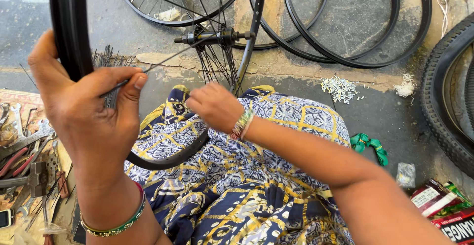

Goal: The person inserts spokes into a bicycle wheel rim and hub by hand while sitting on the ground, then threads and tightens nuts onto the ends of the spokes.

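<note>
The wheel rim (69, 33) is glossy black metal, the spokes (207, 62) thin dull steel wire, and the hub (212, 37) dark smooth metal. The printed cloth (232, 176) on the lap is soft and matt. The ground (380, 121) is rough, cracked concrete; the tyre (444, 102) is matt, ribbed rubber.

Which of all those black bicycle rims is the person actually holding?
The black rim at upper left, gripped by the left hand and curving down across the lap. The other bare rims lie untouched on the ground.
</note>
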